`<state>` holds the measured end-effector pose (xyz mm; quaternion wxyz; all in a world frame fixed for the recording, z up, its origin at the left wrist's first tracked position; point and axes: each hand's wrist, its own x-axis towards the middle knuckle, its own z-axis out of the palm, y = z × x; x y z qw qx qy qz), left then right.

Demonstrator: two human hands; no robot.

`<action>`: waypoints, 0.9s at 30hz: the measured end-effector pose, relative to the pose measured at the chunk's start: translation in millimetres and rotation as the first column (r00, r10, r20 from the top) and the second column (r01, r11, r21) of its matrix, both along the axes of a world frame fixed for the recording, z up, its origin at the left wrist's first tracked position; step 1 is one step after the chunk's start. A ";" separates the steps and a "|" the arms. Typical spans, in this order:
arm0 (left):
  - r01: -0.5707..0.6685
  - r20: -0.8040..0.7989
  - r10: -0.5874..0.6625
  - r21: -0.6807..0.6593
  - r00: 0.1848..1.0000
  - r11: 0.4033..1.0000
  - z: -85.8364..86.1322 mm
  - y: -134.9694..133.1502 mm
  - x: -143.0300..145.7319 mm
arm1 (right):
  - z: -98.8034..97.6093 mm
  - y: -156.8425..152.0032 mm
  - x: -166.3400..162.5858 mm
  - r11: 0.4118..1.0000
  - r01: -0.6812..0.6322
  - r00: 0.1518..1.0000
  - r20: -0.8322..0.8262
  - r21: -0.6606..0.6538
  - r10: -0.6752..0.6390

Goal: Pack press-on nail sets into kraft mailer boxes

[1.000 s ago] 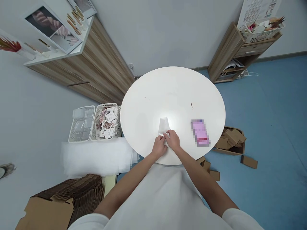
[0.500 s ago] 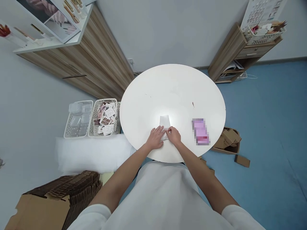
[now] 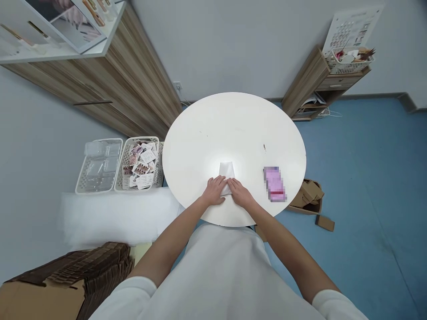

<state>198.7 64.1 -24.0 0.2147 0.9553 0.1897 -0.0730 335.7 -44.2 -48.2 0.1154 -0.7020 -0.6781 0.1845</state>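
Note:
A small, flat white wrapper or packet (image 3: 227, 169) lies on the round white table (image 3: 233, 124) near its front edge; its exact kind I cannot make out. Across its left side rests my left hand (image 3: 214, 191), palm down with fingers stretched out. My right hand (image 3: 240, 194) presses its extended fingers flat on the right side, the fingertips close to those of the left. Both hands cover the lower part of the packet. To the right on the tabletop is a pink-purple oblong thing (image 3: 275, 184), blurred into blocks.
Left of the table stand a white basket (image 3: 159, 166) of printed cards and one with clear plastic trays (image 3: 103, 166). White sheeting (image 3: 116, 216) and stacked flat cardboard boxes (image 3: 106, 273) lie nearer. An open carton (image 3: 305, 210) and a small brown box (image 3: 324, 223) sit on the floor at right.
My right hand's fingers have gone from a bent pinch at the packet to lying straight and flat on it. My left hand stays on it. The view has shifted slightly.

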 end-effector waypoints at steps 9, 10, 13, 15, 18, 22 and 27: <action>-0.020 0.060 0.024 -0.068 0.998 0.997 -0.6 -11.6 -14.2 | 14.6 -11.1 -6.0 0.996 -0.093 0.994 -0.055 -0.017 0.092; -0.021 0.070 0.027 -0.085 0.997 0.996 -0.3 -15.0 -17.4 | 15.8 -15.5 -9.9 0.995 -0.094 0.994 -0.064 -0.026 0.092; -0.007 0.071 0.017 -0.141 0.997 0.990 1.8 -27.0 -28.8 | 19.4 -32.9 -23.9 0.993 -0.095 0.994 -0.067 -0.070 0.091; 0.009 0.065 0.003 -0.173 0.998 0.985 3.9 -34.1 -36.1 | 21.1 -44.3 -31.2 0.990 -0.111 0.992 -0.069 -0.087 0.105; -0.010 0.071 0.025 -0.211 0.997 0.977 7.2 -37.2 -41.8 | 22.5 -52.0 -33.2 0.983 -0.152 0.987 -0.068 -0.099 0.145; -0.034 0.077 0.058 -0.283 0.995 0.958 10.6 -29.2 -39.4 | 26.7 -40.9 -21.5 0.982 -0.150 0.988 -0.061 -0.115 0.144; -0.126 0.096 0.158 -0.276 0.983 0.953 12.3 -22.8 -35.6 | 37.2 -21.1 -6.2 0.978 -0.184 0.978 -0.122 -0.099 0.172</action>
